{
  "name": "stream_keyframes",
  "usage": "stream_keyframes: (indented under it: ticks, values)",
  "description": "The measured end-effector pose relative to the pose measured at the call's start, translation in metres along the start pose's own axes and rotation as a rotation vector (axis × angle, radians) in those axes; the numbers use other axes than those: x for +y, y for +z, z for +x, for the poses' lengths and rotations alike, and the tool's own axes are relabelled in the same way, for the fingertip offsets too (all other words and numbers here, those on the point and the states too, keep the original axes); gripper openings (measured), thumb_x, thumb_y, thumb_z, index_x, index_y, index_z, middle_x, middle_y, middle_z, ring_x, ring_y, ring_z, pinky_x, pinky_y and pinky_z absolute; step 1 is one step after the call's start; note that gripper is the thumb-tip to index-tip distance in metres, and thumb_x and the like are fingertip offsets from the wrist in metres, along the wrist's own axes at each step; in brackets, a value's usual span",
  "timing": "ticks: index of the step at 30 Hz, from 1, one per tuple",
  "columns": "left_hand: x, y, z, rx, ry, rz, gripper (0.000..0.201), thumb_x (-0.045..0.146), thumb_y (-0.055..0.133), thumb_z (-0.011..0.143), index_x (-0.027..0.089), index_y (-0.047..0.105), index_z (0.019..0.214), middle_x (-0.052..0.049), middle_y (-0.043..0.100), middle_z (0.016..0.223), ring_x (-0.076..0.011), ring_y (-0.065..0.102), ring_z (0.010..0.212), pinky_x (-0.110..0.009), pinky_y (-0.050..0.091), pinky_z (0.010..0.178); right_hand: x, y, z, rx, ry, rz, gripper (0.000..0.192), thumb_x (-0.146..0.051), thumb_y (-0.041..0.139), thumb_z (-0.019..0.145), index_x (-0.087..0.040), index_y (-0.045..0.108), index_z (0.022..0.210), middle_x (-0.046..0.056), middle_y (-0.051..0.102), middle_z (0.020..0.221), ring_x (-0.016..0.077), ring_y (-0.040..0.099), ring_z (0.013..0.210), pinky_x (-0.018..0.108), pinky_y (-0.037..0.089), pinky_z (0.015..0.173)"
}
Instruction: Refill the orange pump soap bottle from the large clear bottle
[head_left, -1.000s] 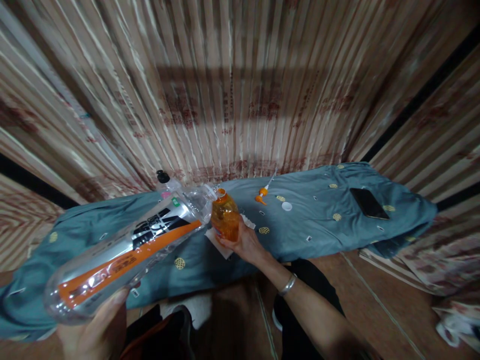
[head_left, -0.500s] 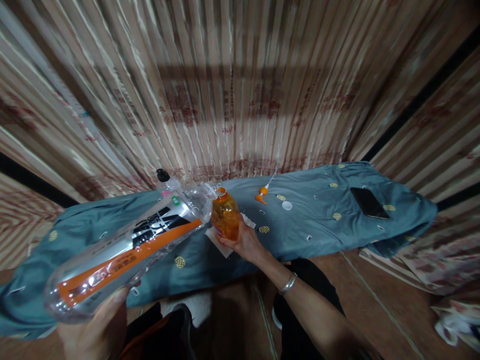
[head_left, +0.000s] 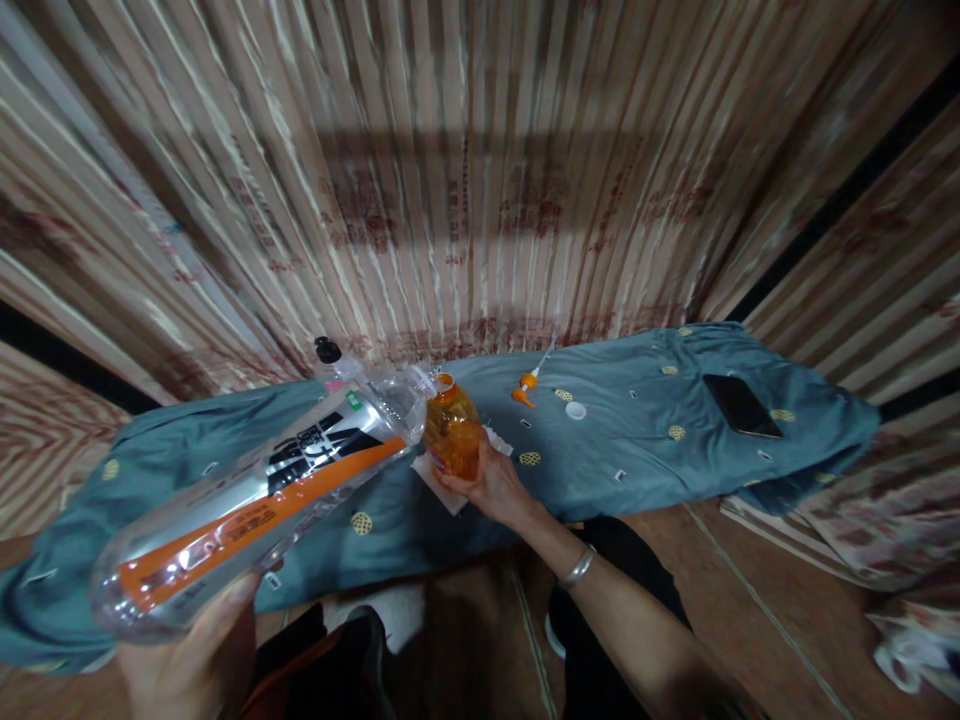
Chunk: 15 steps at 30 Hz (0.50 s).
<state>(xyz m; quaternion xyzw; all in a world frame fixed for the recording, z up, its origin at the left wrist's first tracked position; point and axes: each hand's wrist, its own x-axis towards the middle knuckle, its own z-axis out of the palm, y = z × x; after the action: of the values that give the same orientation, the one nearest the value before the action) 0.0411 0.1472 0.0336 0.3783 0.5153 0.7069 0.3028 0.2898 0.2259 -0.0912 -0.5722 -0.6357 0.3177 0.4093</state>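
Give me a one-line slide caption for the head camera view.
Left hand tips a large clear bottle to the small orange bottle held by the right hand.

free: cloth (head_left: 637, 470) mid-right | blocked: pump (head_left: 525, 386), cap (head_left: 575, 410), phone (head_left: 741, 405), possibly flat

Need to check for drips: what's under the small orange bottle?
A white paper lies under the small orange bottle, on the blue cloth. The right hand covers part of it, hiding any drips there.

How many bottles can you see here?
3: a large clear bottle tilted in the left hand, a small orange bottle held by the right hand, and a black-capped bottle partly hidden behind.
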Motion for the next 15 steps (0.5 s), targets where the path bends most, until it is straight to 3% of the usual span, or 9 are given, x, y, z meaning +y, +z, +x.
stream_keyframes:
  ticks: [11, 15]
  values:
    - [-0.007, -0.01, -0.002, 0.008, 0.012, 0.078, 0.046, 0.034, 0.097, 0.057, 0.031, 0.082, 0.1, 0.003, 0.078, 0.095, -0.0191, 0.072, 0.085, -0.03, 0.066, 0.089, 0.003, 0.001, 0.001, 0.003, -0.023, 0.013, 0.084, -0.035, 0.088, 0.079, -0.021, 0.046, 0.151, 0.013, 0.076, 0.131, 0.0319, 0.074, 0.122, 0.049, 0.06, 0.105]
    - [-0.007, -0.012, -0.002, -0.028, -0.018, 0.056, 0.047, 0.03, 0.098, 0.056, 0.033, 0.082, 0.1, 0.005, 0.078, 0.096, -0.0188, 0.073, 0.088, -0.028, 0.066, 0.088, 0.003, 0.002, 0.0, 0.011, -0.01, -0.003, 0.083, -0.036, 0.088, 0.08, -0.021, 0.047, 0.151, 0.013, 0.076, 0.13, 0.0331, 0.075, 0.12, 0.05, 0.06, 0.104]
